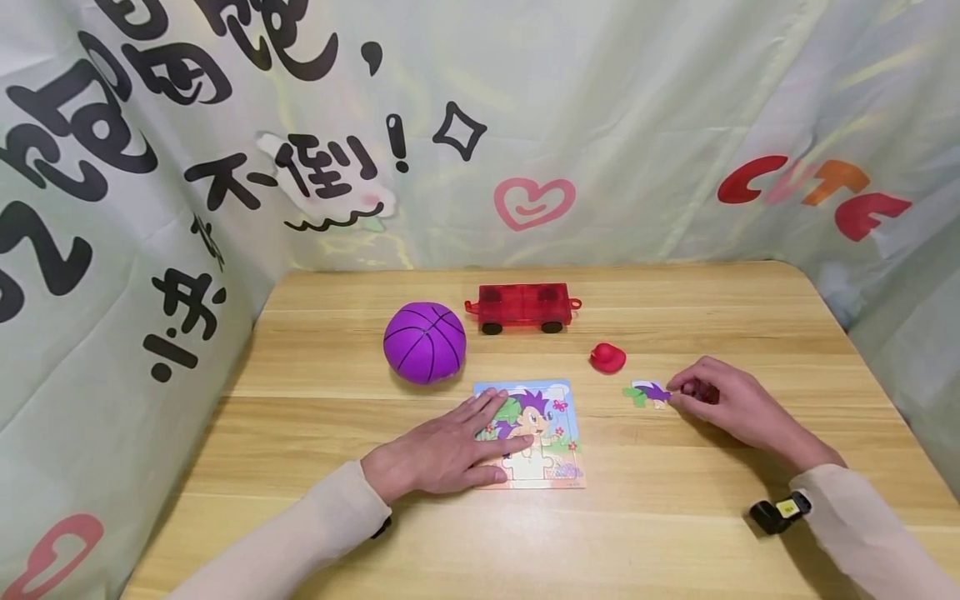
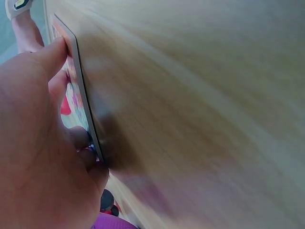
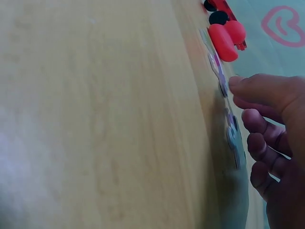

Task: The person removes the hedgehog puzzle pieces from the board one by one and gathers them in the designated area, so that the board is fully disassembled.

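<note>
A purple ball [image 1: 424, 342] sat on the wooden table [image 1: 675, 517], towards the left, with a printed cloth [image 1: 112, 250] hanging behind it. Just in front of and right of the ball, the left hand [image 1: 450, 450] lay flat on the puzzle board [image 1: 551, 454], fingers straight and spread over its left half, pressing it down; nothing was gripped. The left wrist view showed the same hand [image 2: 43, 143] against the board's edge [image 2: 83, 100], thumb along the rim.

Behind the board, near the table's far side, stood a red toy cart [image 1: 522, 307] on black wheels. To the right of the board, a small red duck [image 1: 607, 357] rested well apart from the cart. Just in front of and right of the duck, loose puzzle pieces [image 1: 648, 393] lay on the table, and the right hand [image 1: 723, 404] touched their right edge with curled fingertips. In the right wrist view the thumb [image 3: 252, 88] met a piece [image 3: 220, 76] at its edge, the other fingers curled beside further pieces; whether the piece was pinched or only touched could not be told. A black band [image 1: 780, 510] sat at the right wrist.
</note>
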A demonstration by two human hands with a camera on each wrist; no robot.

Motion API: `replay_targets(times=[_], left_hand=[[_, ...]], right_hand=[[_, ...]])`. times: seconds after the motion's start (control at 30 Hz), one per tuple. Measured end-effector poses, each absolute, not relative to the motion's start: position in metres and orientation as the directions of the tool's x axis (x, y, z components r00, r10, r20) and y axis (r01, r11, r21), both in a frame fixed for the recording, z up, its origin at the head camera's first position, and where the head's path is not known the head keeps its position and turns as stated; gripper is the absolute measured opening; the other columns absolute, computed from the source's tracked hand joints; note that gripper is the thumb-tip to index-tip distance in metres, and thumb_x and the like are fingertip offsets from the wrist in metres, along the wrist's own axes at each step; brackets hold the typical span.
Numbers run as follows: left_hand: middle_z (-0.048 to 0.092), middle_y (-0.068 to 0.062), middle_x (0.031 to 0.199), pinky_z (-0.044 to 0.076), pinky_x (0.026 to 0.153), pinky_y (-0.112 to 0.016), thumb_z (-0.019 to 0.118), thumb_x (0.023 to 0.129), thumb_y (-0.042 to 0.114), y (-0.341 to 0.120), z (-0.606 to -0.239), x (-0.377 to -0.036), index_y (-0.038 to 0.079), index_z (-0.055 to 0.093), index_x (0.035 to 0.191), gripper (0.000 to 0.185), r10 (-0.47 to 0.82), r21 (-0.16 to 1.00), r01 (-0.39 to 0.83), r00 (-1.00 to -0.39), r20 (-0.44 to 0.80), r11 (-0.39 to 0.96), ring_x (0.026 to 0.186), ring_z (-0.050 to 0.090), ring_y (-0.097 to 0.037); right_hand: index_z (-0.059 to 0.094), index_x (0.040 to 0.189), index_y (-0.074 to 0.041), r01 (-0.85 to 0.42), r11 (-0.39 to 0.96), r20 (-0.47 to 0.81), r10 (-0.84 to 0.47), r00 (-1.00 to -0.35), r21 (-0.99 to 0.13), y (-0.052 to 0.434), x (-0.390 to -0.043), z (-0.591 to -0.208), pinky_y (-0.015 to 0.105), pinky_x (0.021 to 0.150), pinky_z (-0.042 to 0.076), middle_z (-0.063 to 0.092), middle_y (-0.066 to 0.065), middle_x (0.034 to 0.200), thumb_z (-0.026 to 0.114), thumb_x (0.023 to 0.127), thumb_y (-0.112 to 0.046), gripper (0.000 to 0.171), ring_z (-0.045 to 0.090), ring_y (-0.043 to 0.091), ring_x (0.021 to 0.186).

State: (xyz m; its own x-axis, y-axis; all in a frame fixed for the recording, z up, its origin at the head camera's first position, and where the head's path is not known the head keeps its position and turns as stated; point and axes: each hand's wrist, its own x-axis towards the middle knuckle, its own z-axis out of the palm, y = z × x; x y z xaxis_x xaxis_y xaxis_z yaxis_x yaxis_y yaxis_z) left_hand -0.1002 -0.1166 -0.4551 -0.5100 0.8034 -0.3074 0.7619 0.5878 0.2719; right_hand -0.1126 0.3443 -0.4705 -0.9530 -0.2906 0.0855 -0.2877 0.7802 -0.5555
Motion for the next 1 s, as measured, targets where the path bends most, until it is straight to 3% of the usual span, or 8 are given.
replay_targets(times=[0.43,0.77,1.0], left_hand=[[-0.001,-0.016,0.185,0.012,0.141,-0.044,0.041,0.115,0.059,-0.1155,-0.4578,-0.1001,0.048,0.027,0.171,0.06,0.806,0.268,0.767,-0.508,-0.303,0.583,0.172,-0.002,-0.032],[-0.001,-0.016,0.185,0.012,0.141,-0.044,0.042,0.115,0.058,-0.115,-0.457,-0.1006,0.047,0.027,0.171,0.06,0.809,0.272,0.767,-0.505,-0.301,0.581,0.173,-0.002,-0.032],[0.0,-0.017,0.185,0.012,0.141,-0.044,0.042,0.115,0.058,-0.1156,-0.4562,-0.1013,0.048,0.027,0.171,0.059,0.807,0.269,0.767,-0.507,-0.301,0.582,0.172,-0.001,-0.032]], right_hand=[[0.079,0.105,-0.017,-0.313,0.782,0.101,-0.309,-0.946,-0.538,0.3407,-0.1121,-0.4731,0.021,0.067,0.044,0.063,-0.008,0.091,0.084,0.096,-0.011,0.012,0.05,0.001,0.08],[0.079,0.106,-0.017,-0.304,0.782,0.119,-0.287,-0.95,-0.544,0.3406,-0.1109,-0.4738,0.021,0.065,0.042,0.062,-0.008,0.09,0.085,0.096,-0.015,0.012,0.049,0.001,0.079],[0.079,0.104,-0.02,-0.342,0.776,0.188,-0.286,-0.94,-0.53,0.337,-0.1121,-0.4697,0.02,0.063,0.041,0.062,-0.01,0.088,0.088,0.093,-0.013,0.016,0.049,0.002,0.077]])
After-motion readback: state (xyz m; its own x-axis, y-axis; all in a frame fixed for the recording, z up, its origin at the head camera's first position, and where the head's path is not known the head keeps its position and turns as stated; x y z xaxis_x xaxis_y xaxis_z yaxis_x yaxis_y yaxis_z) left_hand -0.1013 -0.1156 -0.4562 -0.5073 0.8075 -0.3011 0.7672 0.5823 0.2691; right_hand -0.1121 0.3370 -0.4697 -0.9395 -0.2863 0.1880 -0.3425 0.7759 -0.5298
